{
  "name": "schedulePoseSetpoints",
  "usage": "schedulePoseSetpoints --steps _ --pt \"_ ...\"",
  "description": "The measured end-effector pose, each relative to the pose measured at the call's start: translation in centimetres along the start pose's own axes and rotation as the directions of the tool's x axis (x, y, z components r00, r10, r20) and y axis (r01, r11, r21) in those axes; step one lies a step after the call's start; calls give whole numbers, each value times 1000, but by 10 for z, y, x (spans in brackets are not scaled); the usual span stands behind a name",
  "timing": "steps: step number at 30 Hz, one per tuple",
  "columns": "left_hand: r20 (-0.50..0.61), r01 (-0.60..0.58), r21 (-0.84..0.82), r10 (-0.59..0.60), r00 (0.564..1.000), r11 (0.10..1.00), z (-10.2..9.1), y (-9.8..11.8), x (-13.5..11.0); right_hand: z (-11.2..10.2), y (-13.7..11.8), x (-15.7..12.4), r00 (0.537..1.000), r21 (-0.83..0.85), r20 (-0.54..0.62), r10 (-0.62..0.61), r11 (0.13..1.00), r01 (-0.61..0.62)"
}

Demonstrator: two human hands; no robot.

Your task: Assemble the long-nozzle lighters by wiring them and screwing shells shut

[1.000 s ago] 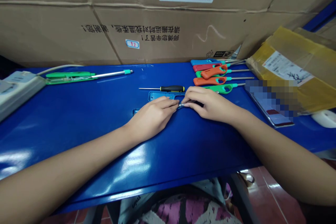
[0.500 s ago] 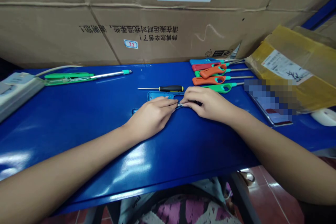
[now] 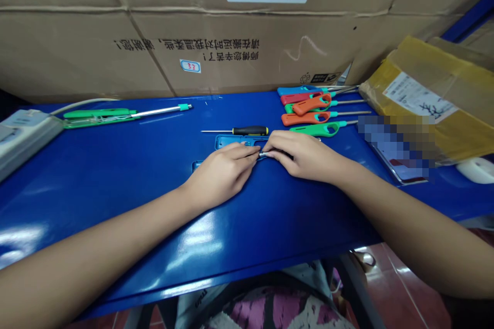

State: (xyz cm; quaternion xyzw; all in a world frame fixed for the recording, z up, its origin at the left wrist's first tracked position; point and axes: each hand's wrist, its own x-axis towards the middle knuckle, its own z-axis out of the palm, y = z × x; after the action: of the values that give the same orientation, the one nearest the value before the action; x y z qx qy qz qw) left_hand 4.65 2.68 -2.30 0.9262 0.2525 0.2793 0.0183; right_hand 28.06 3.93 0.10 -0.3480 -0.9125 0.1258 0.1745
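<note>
My left hand (image 3: 226, 172) and my right hand (image 3: 306, 155) meet over the table, fingertips pinched together on a small silvery part (image 3: 263, 154). Most of that part is hidden by the fingers, so its exact kind is unclear. Just behind the fingers lies a blue plastic lighter shell half (image 3: 227, 141), its hollow side up. Another blue shell piece (image 3: 195, 165) pokes out from beneath my left hand, mostly covered. Beyond them a screwdriver (image 3: 250, 130) with a black and yellow handle rests flat, blade pointing left.
Several long-necked lighters (image 3: 309, 115) lie piled at the back right. Beside them are a phone (image 3: 393, 151), a yellow package (image 3: 420, 97) and a white mouse (image 3: 476, 170). An opened green lighter (image 3: 100, 119) and a power strip (image 3: 29, 136) are on the left. A large cardboard box (image 3: 193, 36) stands behind.
My right fingers have shifted slightly around the small part, and its silvery end looks a little different between them. My left hand keeps its pinch. The view has drifted slightly.
</note>
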Motion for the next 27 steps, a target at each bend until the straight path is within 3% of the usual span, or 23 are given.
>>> schedulePoseSetpoints --steps 6,16,27 --pt "-20 -3 -15 2 1000 1000 1 3 0 2 -8 0 996 -68 -85 25 997 -31" --pt "-127 104 -91 -115 985 990 1 5 -2 3 -10 2 988 8 -153 30 1000 -29" --pt "-181 95 -102 -112 977 990 0 6 -2 -1 -7 0 994 111 -84 -74 990 83"
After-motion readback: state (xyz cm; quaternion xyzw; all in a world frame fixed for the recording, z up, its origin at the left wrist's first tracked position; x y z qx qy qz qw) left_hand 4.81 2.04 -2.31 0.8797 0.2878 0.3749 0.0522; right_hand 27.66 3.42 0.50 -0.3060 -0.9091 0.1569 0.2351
